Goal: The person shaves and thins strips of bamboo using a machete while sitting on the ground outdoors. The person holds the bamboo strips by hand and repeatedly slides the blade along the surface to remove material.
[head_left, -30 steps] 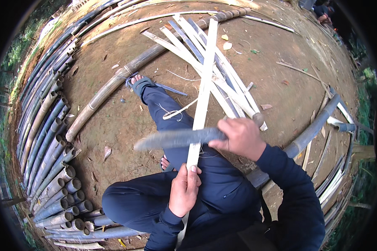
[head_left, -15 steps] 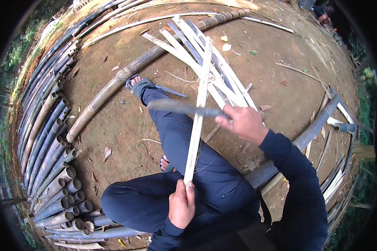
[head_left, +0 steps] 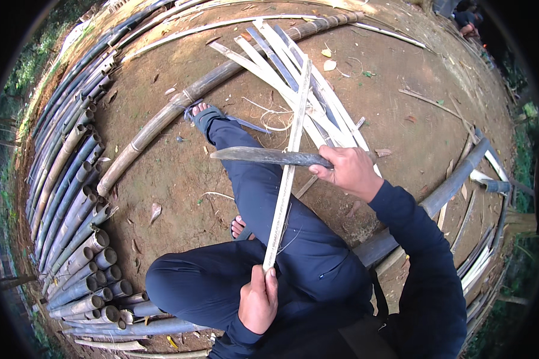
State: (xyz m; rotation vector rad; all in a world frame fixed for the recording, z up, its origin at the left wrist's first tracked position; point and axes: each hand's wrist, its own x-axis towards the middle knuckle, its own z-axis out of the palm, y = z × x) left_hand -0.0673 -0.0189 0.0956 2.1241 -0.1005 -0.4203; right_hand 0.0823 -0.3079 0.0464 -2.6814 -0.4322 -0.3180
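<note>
My left hand (head_left: 259, 300) grips the near end of a long pale bamboo strip (head_left: 279, 216), which slants up and away over my thigh. In my right hand (head_left: 351, 172) is the handle of a machete (head_left: 263, 157), its long dark blade pointing left. The blade lies across the strip about midway along it. A thin curled shaving (head_left: 273, 122) shows just beyond the blade, by the strip. Under the strip's far end lies a pile of split bamboo strips (head_left: 335, 116), some pale and some dark-skinned.
A long bamboo pole (head_left: 142, 134) crosses the ground beyond my foot. Cut bamboo poles (head_left: 81, 173) are stacked along the left side. Another thick dark pole (head_left: 452, 179) lies on the right, near more split strips (head_left: 478, 266). A person (head_left: 466, 19) is at the far right.
The machete, blurred by motion before, is now sharp, still across the strip. A pale curled shaving has appeared beyond the blade. The whole view has shifted slightly.
</note>
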